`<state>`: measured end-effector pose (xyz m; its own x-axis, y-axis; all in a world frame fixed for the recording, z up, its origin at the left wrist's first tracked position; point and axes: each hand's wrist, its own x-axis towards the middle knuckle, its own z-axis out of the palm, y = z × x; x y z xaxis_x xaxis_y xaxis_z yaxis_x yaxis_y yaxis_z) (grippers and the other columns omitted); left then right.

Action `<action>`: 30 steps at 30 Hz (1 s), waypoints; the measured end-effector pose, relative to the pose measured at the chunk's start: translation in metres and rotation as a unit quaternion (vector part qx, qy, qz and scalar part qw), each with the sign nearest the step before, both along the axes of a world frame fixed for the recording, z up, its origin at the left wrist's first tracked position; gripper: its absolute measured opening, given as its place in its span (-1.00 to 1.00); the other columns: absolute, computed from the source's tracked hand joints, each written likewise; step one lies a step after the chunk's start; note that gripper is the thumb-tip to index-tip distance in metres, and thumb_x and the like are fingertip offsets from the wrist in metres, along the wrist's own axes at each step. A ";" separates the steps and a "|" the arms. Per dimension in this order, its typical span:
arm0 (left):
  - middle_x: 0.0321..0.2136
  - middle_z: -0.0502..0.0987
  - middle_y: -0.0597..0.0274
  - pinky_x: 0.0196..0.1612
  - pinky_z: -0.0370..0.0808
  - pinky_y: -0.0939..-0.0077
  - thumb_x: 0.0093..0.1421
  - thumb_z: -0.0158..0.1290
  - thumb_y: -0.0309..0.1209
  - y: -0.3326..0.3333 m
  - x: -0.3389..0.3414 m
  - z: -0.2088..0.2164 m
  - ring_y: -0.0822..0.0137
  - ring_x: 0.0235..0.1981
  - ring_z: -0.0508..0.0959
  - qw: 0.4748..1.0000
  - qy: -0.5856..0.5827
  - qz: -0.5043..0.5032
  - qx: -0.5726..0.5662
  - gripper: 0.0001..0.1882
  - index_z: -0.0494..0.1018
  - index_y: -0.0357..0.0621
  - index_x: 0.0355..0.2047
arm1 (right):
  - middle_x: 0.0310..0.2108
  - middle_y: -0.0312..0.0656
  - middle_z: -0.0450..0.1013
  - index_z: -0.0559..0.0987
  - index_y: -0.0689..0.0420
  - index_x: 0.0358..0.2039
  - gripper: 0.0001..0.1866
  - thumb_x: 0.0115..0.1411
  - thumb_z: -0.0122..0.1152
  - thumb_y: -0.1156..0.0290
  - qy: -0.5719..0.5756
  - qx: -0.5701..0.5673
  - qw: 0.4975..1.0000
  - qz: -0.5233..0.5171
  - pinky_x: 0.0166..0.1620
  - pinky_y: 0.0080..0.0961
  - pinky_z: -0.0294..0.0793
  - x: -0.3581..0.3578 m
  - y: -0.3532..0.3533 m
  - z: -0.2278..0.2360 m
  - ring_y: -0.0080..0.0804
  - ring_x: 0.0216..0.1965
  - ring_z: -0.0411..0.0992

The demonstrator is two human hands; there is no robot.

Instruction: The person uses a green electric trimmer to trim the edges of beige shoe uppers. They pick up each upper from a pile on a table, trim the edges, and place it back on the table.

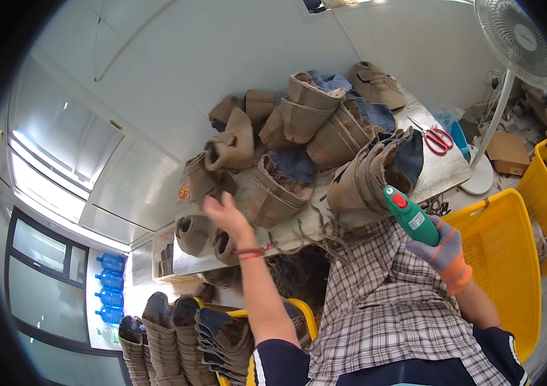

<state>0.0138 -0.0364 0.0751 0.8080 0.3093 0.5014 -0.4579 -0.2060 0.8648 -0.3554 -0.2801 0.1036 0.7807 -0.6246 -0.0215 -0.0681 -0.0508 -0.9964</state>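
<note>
Pale table (444,174), brown shafts (270,201) piled; 4 blue jugs (111,280) far left. Right hand (446,252) clenched on green tool (414,220); left hand (230,219) spread, empty.

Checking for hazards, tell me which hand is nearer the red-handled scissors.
Right. The gloved right hand, holding a green tool, is below the scissors in view; the left hand is farther off, to their left.

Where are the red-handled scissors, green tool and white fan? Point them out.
Red-handled scissors (427,134): head view, on the handles.
Green tool (410,215): head view, on its body.
White fan (526,37): head view, on its hub.
</note>
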 end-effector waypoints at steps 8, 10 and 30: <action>-0.12 0.50 0.09 0.00 0.42 0.32 0.04 0.27 -0.46 -0.005 -0.023 -0.087 0.22 -0.11 0.48 0.843 0.297 -0.301 -0.332 -0.53 0.39 -0.35 -0.06 | -0.33 -0.26 0.54 0.49 0.26 -0.06 -0.39 -0.12 0.51 0.31 0.043 -0.002 0.999 0.013 -0.26 -0.64 0.48 -0.005 -0.002 0.002 -0.65 -0.34 0.45; -0.16 0.52 0.08 -0.03 0.46 0.30 0.03 0.28 -0.47 -0.012 -0.033 -0.067 0.20 -0.16 0.52 0.859 0.246 -0.326 -0.308 -0.57 0.41 -0.34 -0.10 | -0.34 -0.23 0.55 0.50 0.23 -0.06 -0.39 -0.13 0.52 0.29 0.011 -0.064 0.998 0.011 -0.27 -0.61 0.50 -0.002 -0.002 -0.007 -0.60 -0.36 0.48; -0.01 0.47 -0.06 0.12 0.37 0.03 0.32 -0.12 -0.36 0.092 -0.139 0.017 0.02 0.02 0.47 0.606 0.437 -0.415 -0.519 -0.65 0.36 -0.31 0.03 | -0.65 -0.32 0.33 0.50 0.17 -0.07 -0.27 -0.28 0.48 0.08 -0.113 -0.635 0.763 0.052 -0.53 -0.40 0.30 -0.002 -0.024 -0.035 -0.36 -0.63 0.33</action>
<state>-0.1254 0.0554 0.0918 0.7183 -0.6032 -0.3468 0.6950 0.6447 0.3182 -0.3575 -0.3040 0.0689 0.7218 0.0350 0.6912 0.1674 -0.9779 -0.1253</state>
